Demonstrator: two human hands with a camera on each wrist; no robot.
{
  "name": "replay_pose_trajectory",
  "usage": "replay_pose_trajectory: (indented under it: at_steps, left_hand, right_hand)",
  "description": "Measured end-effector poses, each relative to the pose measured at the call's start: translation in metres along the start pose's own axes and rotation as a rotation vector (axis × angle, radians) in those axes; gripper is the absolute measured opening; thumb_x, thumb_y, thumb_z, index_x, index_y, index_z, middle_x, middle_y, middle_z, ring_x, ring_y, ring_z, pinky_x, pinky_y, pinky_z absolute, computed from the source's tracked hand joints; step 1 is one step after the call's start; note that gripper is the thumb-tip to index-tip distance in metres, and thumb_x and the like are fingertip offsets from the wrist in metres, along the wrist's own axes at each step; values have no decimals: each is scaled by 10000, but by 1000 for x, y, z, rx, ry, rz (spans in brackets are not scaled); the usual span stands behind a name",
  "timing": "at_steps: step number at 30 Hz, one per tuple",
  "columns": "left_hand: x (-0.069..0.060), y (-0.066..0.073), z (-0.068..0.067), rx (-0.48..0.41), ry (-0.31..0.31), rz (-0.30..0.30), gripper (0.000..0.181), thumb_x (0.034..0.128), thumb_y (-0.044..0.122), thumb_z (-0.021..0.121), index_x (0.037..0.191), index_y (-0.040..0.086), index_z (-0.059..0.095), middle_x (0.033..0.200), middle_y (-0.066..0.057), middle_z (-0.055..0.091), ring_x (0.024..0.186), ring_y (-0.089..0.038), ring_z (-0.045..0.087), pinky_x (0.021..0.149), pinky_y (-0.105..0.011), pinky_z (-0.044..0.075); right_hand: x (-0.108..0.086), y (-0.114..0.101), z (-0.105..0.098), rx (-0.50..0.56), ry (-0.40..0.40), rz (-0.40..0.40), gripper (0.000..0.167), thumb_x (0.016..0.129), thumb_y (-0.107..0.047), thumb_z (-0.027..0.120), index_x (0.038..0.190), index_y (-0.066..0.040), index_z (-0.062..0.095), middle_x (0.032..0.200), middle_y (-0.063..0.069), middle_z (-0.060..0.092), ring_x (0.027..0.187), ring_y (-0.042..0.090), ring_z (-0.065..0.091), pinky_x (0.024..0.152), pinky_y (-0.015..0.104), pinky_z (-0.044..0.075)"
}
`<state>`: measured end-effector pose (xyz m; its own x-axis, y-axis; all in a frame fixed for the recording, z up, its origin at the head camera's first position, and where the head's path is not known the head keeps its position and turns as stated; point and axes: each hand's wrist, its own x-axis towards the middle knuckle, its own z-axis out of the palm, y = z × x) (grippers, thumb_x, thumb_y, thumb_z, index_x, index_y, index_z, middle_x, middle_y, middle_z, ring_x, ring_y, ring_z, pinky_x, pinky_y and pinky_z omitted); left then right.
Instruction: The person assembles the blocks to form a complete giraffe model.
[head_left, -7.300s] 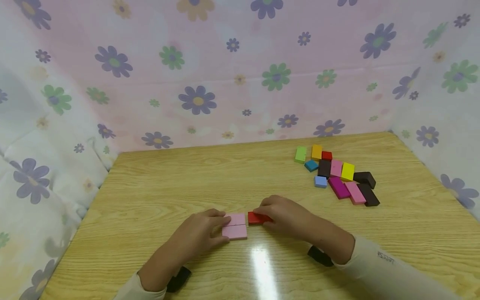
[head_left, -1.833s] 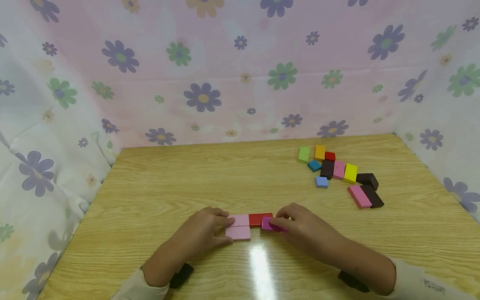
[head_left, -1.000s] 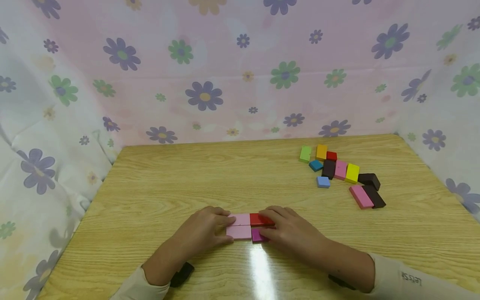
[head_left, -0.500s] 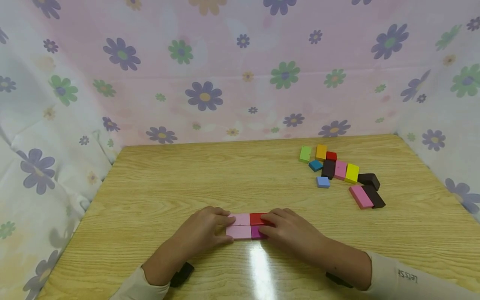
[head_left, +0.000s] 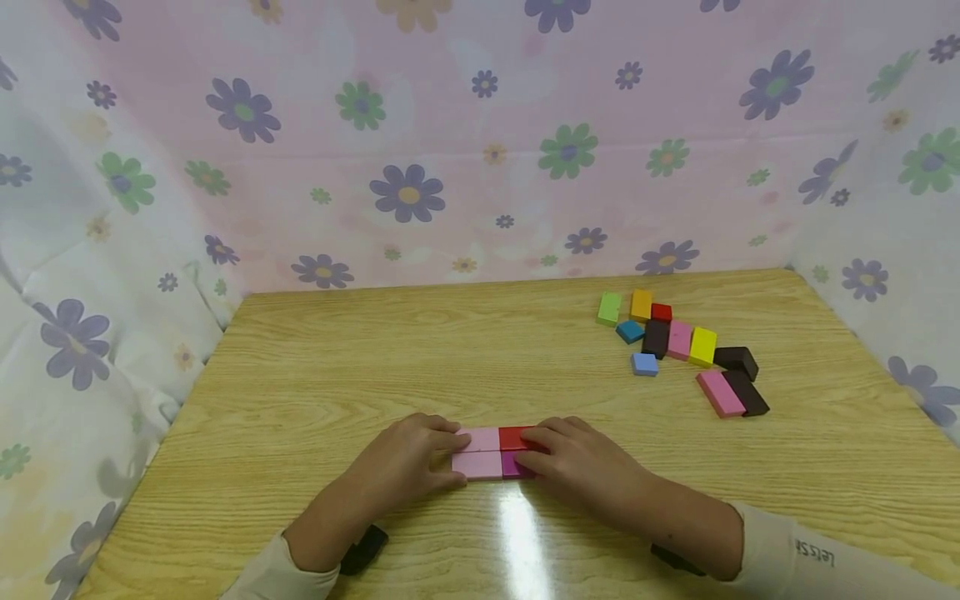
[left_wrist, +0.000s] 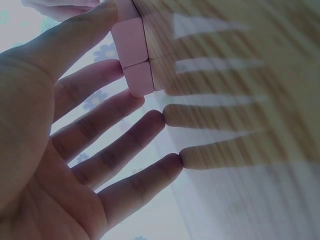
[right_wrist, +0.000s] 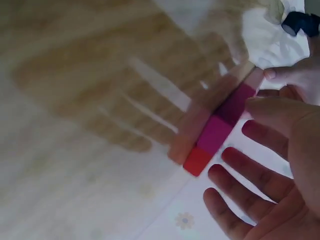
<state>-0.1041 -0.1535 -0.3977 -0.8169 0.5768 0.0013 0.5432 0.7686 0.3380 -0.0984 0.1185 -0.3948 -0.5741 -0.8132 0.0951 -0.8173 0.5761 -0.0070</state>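
Observation:
Two light pink blocks [head_left: 477, 465] lie one behind the other on the table, flush against a red block [head_left: 515, 437] behind and a magenta block [head_left: 515, 464] in front. My left hand [head_left: 393, 462] touches the pink pair's left side, thumb at the near corner, a fingertip on the far block. In the left wrist view its fingers [left_wrist: 140, 190] are spread and fairly straight. My right hand [head_left: 592, 475] rests fingertips on the red and magenta blocks, covering their right ends. The right wrist view shows the thumb against the magenta block [right_wrist: 215, 134], the other fingers [right_wrist: 260, 177] spread.
At the back right of the wooden table [head_left: 337, 358] lie several loose blocks: green [head_left: 609, 308], orange [head_left: 641, 305], yellow [head_left: 702, 347], light blue [head_left: 644, 364], pink [head_left: 721, 393] and black ones [head_left: 746, 392]. Flowered cloth [head_left: 480, 167] hangs behind the table.
My right hand brought the magenta block from the back right group and set it in front of the red one. A small gap between the blocks has closed. My left hand has stayed on the pink pair.

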Motion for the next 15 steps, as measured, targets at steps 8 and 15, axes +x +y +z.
replay_pose_trajectory:
  at_steps: [8,15]
  left_hand:
    - [0,1,1,-12,1,-9,473,798,354,842,1209,140,744,1235,-58,717,1171,-249,652,988,-417,552]
    - [-1,2,-1,-2,-4,-12,479,801,357,839,1215,135,740,1240,-61,715,1176,-251,653,995,-420,547]
  right_hand:
    - [-10,25,-11,80,124,130,348,839,-196,814,1176,-170,732,1234,49,688,1162,245,635,987,450,551]
    - [-32,61,-18,44,169,273,393,833,-165,816,1206,-102,713,1246,113,673,1159,328,632,960,537,547]
